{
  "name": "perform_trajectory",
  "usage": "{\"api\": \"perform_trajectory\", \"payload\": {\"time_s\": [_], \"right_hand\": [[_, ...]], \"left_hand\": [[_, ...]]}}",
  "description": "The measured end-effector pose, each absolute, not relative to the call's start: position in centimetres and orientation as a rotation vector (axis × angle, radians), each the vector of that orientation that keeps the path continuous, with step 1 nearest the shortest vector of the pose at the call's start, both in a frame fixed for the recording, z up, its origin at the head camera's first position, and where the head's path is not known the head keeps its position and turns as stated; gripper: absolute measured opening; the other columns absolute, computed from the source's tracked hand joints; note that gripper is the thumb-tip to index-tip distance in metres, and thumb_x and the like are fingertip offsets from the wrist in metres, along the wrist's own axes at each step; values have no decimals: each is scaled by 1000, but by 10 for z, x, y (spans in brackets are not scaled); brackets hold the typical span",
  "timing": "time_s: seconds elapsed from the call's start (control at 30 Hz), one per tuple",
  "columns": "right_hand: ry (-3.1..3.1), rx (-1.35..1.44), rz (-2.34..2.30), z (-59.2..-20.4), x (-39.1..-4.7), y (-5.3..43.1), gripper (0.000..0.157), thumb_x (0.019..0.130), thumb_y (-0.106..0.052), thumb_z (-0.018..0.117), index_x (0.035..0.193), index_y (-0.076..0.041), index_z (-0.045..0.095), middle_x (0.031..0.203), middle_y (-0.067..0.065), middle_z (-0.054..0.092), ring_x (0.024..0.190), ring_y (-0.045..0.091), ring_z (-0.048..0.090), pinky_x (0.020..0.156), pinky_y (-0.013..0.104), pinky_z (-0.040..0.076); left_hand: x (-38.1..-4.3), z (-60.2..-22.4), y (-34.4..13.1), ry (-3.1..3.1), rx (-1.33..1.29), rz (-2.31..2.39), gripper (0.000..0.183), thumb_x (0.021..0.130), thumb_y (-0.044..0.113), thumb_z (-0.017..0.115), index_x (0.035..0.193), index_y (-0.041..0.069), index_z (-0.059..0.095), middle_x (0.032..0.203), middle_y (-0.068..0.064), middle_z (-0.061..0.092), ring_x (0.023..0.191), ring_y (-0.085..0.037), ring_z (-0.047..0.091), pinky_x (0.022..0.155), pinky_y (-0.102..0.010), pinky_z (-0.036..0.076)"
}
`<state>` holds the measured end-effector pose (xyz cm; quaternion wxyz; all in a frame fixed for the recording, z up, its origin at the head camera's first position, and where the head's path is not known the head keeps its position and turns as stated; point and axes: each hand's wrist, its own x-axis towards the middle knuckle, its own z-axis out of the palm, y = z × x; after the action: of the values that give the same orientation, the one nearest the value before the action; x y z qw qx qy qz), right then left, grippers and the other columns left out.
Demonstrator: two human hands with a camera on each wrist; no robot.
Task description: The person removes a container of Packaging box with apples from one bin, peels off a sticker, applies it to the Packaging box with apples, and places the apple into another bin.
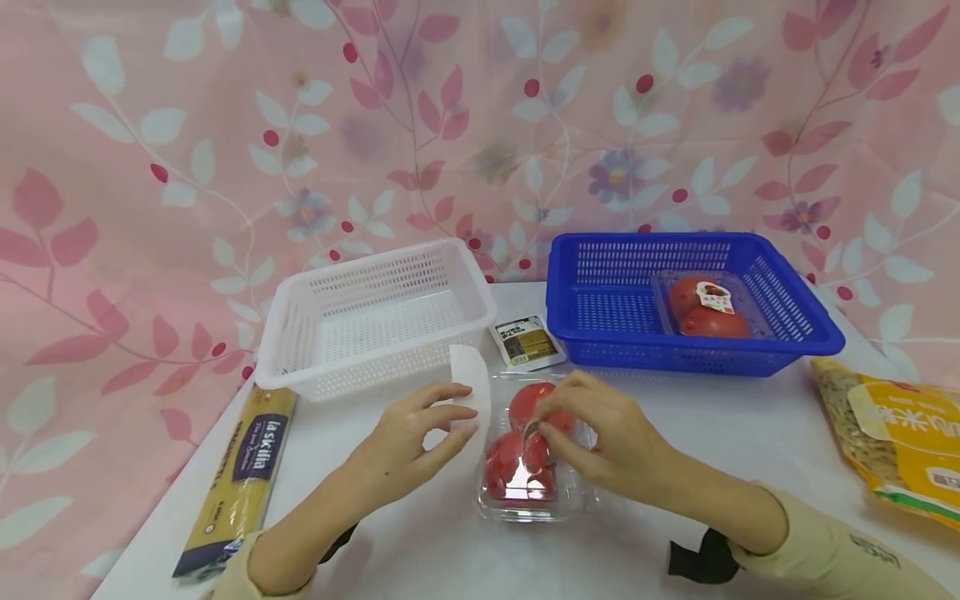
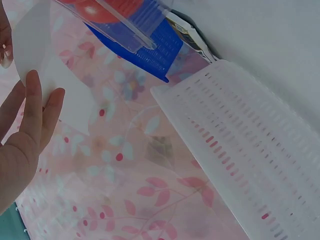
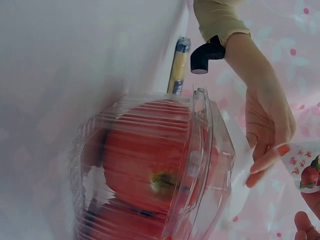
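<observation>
My left hand (image 1: 412, 442) holds a white paper strip (image 1: 471, 392) at its edge, fingers bent; the left wrist view shows fingertips on the strip (image 2: 37, 45). Over a clear plastic box (image 1: 517, 508) of red tomatoes (image 1: 504, 462), my right hand (image 1: 607, 429) has thumb and fingertips drawn together. In the right wrist view, its fingers (image 3: 302, 222) pinch a white label (image 3: 306, 165) printed with tomatoes. The box (image 3: 200, 165) looks closed in that view, with tomatoes (image 3: 145, 160) inside.
A white basket (image 1: 375, 362) stands back left, a blue basket (image 1: 675, 357) back right, holding another labelled tomato box (image 1: 705, 308). Between them lies a small packet (image 1: 527, 342). A spaghetti pack (image 1: 240, 475) is at left, a yellow grain bag (image 1: 900, 433) at right.
</observation>
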<state>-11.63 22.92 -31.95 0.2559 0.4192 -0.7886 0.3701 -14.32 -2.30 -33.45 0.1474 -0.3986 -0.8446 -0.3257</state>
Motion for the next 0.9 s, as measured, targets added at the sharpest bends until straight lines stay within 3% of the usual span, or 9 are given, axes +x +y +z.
{"api": "perform_trajectory", "payload": {"time_s": [0.2,0.47,0.7,0.9], "right_hand": [[-2159,1093,1000,-320,-123,235,27,73,4,69,93,-13,65,84,-7,60,78,9,53,68,20,48],[-2225,1025,993,-323,-138,242,24,74,4,71,91,-12,66,82,-8,61,78,6,58,65,20,49],[-2335,954,959,-326,-145,247,23,75,3,71,92,-12,66,86,-9,62,81,5,58,67,22,51],[-2347,940,928,-329,-150,250,22,74,2,72,90,-12,68,83,-9,62,77,5,56,64,21,50]], "left_hand": [[-150,-342,-30,-2442,-1135,-927,16,80,9,69,95,4,70,111,-9,59,80,-13,63,62,-13,49],[-153,-366,-46,-2603,-1139,-971,23,76,-1,69,99,-1,66,110,-15,57,92,-26,60,63,-14,49],[-155,-383,-57,-2667,-1016,-832,29,67,-12,72,93,1,67,94,-7,60,82,-23,60,61,-25,51],[-159,-384,-60,-2867,-882,-748,30,67,-11,73,93,3,67,94,-8,61,89,-25,60,70,-32,52]]}}
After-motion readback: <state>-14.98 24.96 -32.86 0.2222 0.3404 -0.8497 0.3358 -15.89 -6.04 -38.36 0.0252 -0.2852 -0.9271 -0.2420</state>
